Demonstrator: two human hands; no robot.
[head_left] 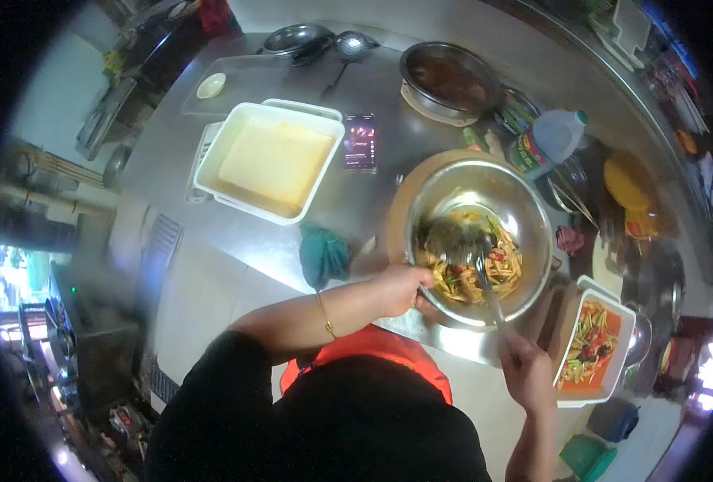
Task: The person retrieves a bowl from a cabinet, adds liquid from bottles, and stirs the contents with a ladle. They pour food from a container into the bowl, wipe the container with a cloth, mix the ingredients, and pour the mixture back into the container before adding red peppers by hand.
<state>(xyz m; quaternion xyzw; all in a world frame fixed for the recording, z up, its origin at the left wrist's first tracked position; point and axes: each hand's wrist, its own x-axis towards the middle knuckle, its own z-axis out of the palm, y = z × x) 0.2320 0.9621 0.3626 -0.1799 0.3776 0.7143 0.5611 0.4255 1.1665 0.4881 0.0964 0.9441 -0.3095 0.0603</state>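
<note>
A large steel mixing bowl (537, 233) holds sliced, sauced food (497, 273) with strips of green and red. My left hand (403, 291) is closed on the bowl's near left rim. In my right hand (527, 373) is the handle of a metal ladle (485, 281), which reaches over the near rim. Its wide round head lies among the food; whether it is perforated I cannot make out. Under the bowl shows a round wooden board (400, 205). To the right, a white rectangular tub (563, 353) contains similar food in orange-red liquid.
A white tub (204, 174) with pale residue and a lit phone (360, 143) lie left of the bowl. Behind stand a steel pot (412, 80) of brown contents and a plastic jug (561, 136). A green cloth (324, 255) and a perforated skimmer (352, 46) are on the counter.
</note>
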